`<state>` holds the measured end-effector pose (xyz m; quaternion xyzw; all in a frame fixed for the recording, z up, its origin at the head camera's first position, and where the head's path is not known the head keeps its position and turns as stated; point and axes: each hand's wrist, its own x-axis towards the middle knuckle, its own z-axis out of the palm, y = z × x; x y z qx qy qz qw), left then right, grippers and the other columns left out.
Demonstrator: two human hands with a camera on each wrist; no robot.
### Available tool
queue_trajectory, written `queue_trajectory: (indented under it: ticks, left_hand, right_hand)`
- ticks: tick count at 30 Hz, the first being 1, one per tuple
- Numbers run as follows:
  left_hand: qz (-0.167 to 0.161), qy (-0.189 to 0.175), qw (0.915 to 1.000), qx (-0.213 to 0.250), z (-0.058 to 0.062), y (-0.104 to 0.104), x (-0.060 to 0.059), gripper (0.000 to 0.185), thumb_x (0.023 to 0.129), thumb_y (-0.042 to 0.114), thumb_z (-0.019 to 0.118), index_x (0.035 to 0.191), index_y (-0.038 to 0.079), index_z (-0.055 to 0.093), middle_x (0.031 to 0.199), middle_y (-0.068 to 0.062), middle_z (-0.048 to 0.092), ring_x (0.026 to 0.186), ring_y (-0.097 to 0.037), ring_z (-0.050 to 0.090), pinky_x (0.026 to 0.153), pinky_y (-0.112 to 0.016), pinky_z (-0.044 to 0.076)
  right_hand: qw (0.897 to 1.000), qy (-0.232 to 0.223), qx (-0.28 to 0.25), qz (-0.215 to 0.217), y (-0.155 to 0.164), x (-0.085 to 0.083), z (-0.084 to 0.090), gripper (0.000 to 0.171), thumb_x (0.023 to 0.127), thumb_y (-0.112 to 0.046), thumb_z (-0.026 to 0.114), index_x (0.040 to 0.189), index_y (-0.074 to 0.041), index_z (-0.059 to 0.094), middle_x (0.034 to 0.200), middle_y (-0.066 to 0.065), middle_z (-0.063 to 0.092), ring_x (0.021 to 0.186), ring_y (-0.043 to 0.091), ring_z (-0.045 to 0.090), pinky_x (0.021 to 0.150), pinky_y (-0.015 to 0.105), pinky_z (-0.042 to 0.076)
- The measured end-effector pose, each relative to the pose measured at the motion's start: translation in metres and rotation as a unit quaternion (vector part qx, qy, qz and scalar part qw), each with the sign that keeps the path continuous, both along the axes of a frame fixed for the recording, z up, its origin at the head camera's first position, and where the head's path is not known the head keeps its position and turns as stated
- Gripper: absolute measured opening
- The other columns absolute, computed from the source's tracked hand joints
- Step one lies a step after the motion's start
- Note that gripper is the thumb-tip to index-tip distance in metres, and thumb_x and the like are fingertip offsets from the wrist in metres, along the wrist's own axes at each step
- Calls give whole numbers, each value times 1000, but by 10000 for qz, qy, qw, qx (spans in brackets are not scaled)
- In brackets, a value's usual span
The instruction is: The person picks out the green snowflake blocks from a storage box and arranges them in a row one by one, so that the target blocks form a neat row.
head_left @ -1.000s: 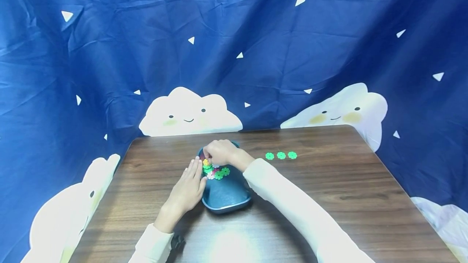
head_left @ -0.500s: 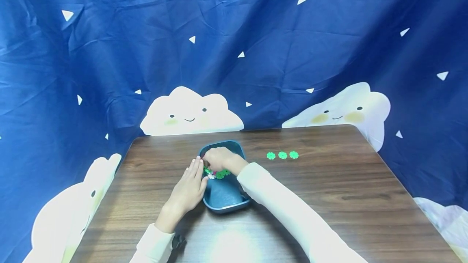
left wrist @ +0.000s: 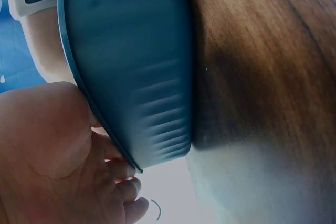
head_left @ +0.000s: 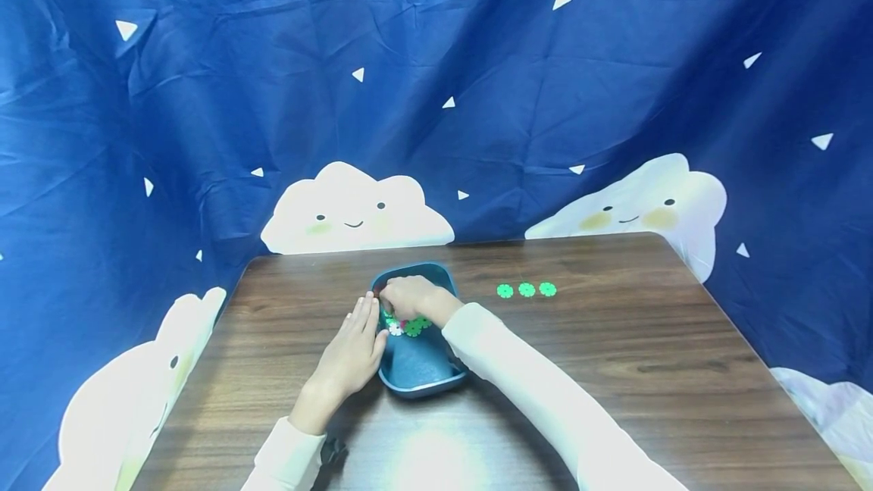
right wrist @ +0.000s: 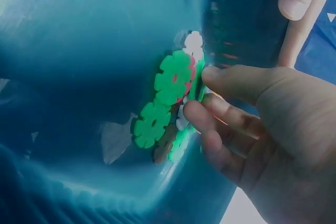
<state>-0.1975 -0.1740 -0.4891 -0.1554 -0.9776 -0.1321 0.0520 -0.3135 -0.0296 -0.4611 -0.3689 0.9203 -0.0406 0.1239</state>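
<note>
left hand [head_left: 351, 351] flat, fingers straight, against blue tray [head_left: 423, 370] | right hand [head_left: 409, 296] pinches at flower pieces [right wrist: 170, 80] inside | risk: small pieces may slip out, tray may slide

Dark teal tray [head_left: 417, 370], matte, ribbed on the outer wall seen by the left wrist camera. Held bright green flower-shaped discs [right wrist: 173, 78], with white ones [right wrist: 193, 40] and a trace of pink-red between. Three more green discs [head_left: 526, 289] in a row to the right, on the dark brown wood-grain desk [head_left: 614, 370]. Cream-white sleeves [head_left: 518, 377] on both arms. Deep navy backdrop cloth [head_left: 436, 82], scattered with small white triangles, printed near the bottom with white smiling clouds [head_left: 355, 211], black-eyed and yellow-cheeked.
</note>
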Motion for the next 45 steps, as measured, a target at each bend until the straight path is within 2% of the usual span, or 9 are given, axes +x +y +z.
queue_trajectory:
  ticks: [10,15,19,21,25,30,34,37,45]
  left_hand:
    - [-20,-4,10000,-32,3,1,0,61,106,32,37,153,-3,24,163,-19,19,152,-31,16,122,-50,24]
    - [-36,-19,10000,-71,3,1,0,61,106,33,36,153,-3,24,163,-19,19,152,-31,16,122,-50,24]
    - [-30,-41,9999,-91,3,1,0,61,106,32,38,153,-3,24,163,-19,19,152,-31,16,122,-49,24]
    - [-22,-30,9999,-96,2,1,0,60,105,30,39,153,-3,24,163,-19,20,152,-31,17,122,-50,25]
    - [-16,83,9999,-113,2,1,0,60,105,30,41,152,-4,27,162,-20,23,151,-33,21,120,-51,28]
    - [11,113,9999,-102,1,1,0,60,105,30,41,152,-4,27,162,-20,22,150,-35,22,121,-50,27]
    - [9,12,10000,-59,-1,1,0,60,105,30,40,153,-3,26,163,-18,21,151,-33,20,122,-49,24]
    - [-9,24,10000,-23,-1,1,0,60,105,30,40,152,-4,26,162,-19,21,151,-34,21,121,-50,26]
    - [-115,175,9998,57,-2,0,0,61,104,30,39,151,-7,27,161,-22,23,149,-38,23,119,-54,27]
  right_hand:
    - [9999,40,98,22,-2,-1,-3,11,94,-14,64,91,-18,73,88,-4,60,76,11,56,60,21,47]
    - [10000,35,47,-21,-3,-1,-4,14,95,-15,62,85,-17,72,79,-4,55,70,11,53,57,20,43]
    - [10000,0,-29,-61,-3,-1,-5,11,95,-15,62,89,-16,71,76,-2,58,69,12,55,58,22,46]
    - [10000,57,-8,-65,-3,-1,-5,11,95,-16,63,102,-17,71,88,-3,63,76,12,57,66,24,51]
    - [9998,179,86,-101,-2,-2,-6,34,93,-18,66,127,-21,63,120,-2,65,93,12,57,85,30,55]
    - [9998,131,77,-148,-1,-3,-5,34,93,-18,66,127,-21,64,127,0,63,94,15,59,85,31,55]
    - [9997,184,62,-149,1,-2,-4,39,92,-20,66,131,-21,61,133,0,61,99,14,59,93,34,55]
    - [9997,196,30,-144,1,-2,-3,41,92,-22,67,133,-21,59,131,0,61,99,13,59,94,35,55]
    - [9996,211,-33,-164,2,-6,-4,33,91,-28,69,123,-20,62,108,-4,63,85,12,58,76,28,55]
